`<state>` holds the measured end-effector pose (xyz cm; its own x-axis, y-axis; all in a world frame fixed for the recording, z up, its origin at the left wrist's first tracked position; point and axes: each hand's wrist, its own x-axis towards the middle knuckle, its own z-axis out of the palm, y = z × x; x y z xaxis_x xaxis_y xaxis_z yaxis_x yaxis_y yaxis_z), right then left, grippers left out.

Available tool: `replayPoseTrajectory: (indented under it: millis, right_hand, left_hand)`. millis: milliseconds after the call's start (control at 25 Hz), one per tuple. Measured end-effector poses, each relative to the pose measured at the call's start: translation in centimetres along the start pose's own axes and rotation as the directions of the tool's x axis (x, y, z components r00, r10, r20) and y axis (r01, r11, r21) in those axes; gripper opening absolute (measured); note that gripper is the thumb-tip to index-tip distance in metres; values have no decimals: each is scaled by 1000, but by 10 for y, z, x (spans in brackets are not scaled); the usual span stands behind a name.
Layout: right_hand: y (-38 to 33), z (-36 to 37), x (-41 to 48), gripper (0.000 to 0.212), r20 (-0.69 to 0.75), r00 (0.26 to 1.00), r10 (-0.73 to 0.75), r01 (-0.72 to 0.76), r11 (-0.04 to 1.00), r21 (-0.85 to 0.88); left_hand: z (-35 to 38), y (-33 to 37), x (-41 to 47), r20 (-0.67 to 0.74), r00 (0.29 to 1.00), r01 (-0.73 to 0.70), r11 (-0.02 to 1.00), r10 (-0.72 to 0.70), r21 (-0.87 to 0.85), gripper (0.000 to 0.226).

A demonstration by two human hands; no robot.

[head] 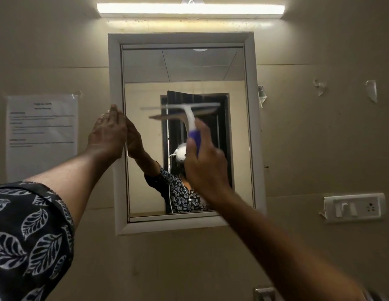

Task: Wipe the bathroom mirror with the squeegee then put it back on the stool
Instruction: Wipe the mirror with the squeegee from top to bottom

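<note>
Above the right hand [205, 164], which is clamped round its blue handle, the white plastic squeegee [186, 111] stands upright with its blurred blade across the middle of the white-framed rectangular wall mirror [250, 131]. Well left of it, the left hand [107, 135] lies flat and open-fingered against the frame's left edge, holding nothing.

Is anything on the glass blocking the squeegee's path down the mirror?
Nothing visible does. The right hand holds the squeegee mid-mirror; the left hand rests at the frame's left edge, aside from the blade.
</note>
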<state>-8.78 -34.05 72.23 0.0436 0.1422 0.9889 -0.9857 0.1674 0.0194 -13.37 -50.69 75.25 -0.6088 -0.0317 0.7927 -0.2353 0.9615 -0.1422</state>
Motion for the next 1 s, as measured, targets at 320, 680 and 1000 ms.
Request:
replayPoseTrajectory:
  millis: [320, 680, 1000]
  right_hand:
    - [9, 51, 94, 56, 122, 885, 450, -389, 857, -338]
    - [48, 43, -30, 64, 198, 891, 408, -264, 821, -506]
    - [59, 28, -167, 36, 161, 841, 517, -360, 755, -548]
  left_hand:
    - [3, -4, 1, 3, 1000, 4, 999, -4, -38, 108]
    - [5, -7, 0, -30, 999, -23, 996, 21, -84, 107]
    - [0, -7, -2, 1, 1000, -29, 998, 29, -53, 107]
